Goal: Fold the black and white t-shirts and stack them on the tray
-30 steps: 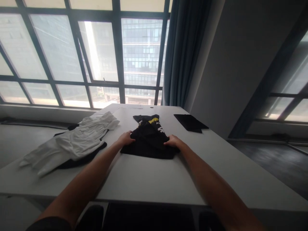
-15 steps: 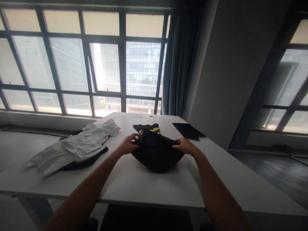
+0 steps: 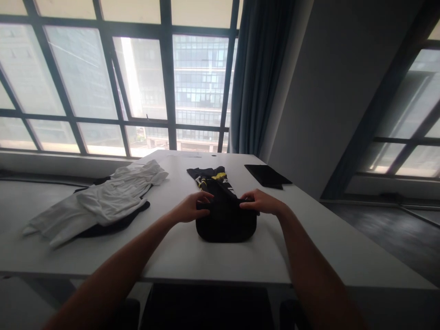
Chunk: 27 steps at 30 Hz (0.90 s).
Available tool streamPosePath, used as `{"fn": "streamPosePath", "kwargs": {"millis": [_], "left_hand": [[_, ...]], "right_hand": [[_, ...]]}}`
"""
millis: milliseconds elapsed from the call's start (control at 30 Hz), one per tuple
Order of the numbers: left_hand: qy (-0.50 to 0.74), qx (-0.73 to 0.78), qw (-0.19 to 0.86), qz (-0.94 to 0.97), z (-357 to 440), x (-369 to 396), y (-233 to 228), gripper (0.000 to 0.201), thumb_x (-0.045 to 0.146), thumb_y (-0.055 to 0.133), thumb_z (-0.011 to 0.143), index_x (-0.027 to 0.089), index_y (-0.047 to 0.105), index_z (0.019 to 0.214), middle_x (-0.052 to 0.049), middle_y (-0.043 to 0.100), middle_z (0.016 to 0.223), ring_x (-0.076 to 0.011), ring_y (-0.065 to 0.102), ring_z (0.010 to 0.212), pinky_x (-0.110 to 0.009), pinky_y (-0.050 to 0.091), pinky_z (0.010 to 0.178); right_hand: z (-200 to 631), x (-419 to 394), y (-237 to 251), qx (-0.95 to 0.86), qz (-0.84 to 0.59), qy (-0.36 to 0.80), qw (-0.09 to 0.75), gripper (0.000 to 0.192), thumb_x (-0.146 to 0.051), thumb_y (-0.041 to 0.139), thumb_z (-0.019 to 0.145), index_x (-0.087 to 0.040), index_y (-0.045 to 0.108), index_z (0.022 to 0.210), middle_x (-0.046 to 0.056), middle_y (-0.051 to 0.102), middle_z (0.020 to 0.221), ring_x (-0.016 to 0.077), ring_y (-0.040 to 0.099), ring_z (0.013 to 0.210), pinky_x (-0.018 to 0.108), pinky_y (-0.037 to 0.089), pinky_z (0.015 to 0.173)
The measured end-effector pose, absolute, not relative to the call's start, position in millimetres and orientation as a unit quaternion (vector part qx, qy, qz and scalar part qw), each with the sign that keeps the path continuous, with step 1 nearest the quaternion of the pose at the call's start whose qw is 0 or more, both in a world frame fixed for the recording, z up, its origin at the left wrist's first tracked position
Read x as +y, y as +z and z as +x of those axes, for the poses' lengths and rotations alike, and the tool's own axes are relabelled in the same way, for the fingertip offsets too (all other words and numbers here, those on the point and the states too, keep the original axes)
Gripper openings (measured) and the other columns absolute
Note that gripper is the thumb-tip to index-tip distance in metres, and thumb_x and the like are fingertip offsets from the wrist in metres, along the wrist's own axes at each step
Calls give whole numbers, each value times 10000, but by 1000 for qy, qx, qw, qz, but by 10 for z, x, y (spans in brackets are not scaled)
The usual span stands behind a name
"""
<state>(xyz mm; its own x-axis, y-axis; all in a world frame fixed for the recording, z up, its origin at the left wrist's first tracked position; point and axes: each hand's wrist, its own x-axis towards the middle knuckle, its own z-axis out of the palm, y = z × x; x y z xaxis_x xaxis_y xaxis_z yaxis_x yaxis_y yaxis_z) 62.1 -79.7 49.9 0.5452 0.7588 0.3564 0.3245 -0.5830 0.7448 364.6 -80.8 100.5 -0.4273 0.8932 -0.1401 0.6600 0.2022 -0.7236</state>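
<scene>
From the head camera, a white table (image 3: 192, 256) fills the lower half of the view. Everything else is told from this table.

A black shirt (image 3: 225, 220) lies on the middle of the table. It is folded into a small, thick bundle. Its far part stretches away toward the back of the table and shows some yellow and white print.

The left hand (image 3: 190, 208) is on the left top corner of the bundle. Its fingers (image 3: 204, 197) curl over the cloth and pinch the edge. The right hand (image 3: 261, 202) is on the right top corner. Its fingers bend down onto the cloth and grip it too. Both hands are partly closed around the fold, not flat and not a tight fist. The two bare arms reach in from the near edge of the table.

On the left side of the table is a heap of white clothes (image 3: 103, 201). It lies on top of a dark cloth (image 3: 113, 224). The heap is well apart from the black shirt.

On the far right part of the table lies a flat black tablet (image 3: 268, 175). It is near the shirt's far end but not touching it.

Behind the table stand big windows (image 3: 144, 78) and a blue curtain (image 3: 259, 78).
</scene>
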Motion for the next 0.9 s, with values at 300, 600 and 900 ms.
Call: {"fn": "streamPosePath", "kwargs": {"millis": [300, 600, 900], "left_hand": [[193, 343, 299, 869, 791, -909, 451, 398, 451, 680, 802, 155, 708, 1068, -31, 702, 794, -138, 596, 653, -246, 462, 606], [109, 415, 140, 892, 699, -756, 337, 294, 348, 711, 780, 185, 721, 1024, -67, 697, 1003, -192, 636, 842, -263, 484, 725], [133, 394, 281, 865, 762, -767, 370, 148, 291, 723, 765, 167, 734, 847, -1, 678, 737, -130, 585, 674, -220, 441, 614]], "right_hand": [[3460, -672, 748, -774, -490, 395, 62, 480, -537, 727, 776, -129, 712, 1028, 21, 665, 682, 133, 618, 596, 246, 491, 586], [3410, -369, 434, -802, -572, 135, 107, 427, -367, 746, 801, -155, 684, 1166, 109, 692, 1064, 213, 649, 901, 279, 485, 750], [3179, -208, 421, -808, -580, 75, 74, 226, -358, 687, 823, -208, 746, 982, 57, 727, 1009, 203, 661, 912, 254, 471, 737]]}}
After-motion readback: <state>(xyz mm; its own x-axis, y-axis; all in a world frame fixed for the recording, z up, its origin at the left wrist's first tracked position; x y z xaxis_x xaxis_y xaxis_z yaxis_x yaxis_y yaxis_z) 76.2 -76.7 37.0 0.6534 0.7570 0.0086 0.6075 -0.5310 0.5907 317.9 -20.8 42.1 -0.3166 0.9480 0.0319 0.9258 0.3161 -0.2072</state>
